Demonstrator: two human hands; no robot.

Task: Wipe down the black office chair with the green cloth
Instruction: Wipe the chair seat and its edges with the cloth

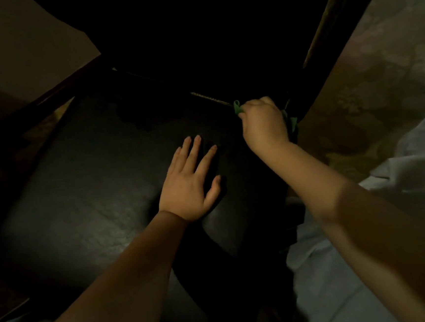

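Observation:
The black office chair fills the dim head view, its wide leather seat (85, 187) below me and its dark backrest (195, 39) rising behind. My left hand (191, 182) lies flat on the right part of the seat, fingers straight and spread. My right hand (263, 124) grips the green cloth (237, 108) at the seat's back right corner, where the seat meets the backrest. Only small green edges of the cloth show beside the fist; the rest is hidden under the hand.
A patterned bed cover (378, 74) lies close on the right, with pale fabric (411, 158) below it. A wooden desk top (16, 49) stands at the upper left, its dark edge close to the seat. Light floor (328, 292) shows at the bottom right.

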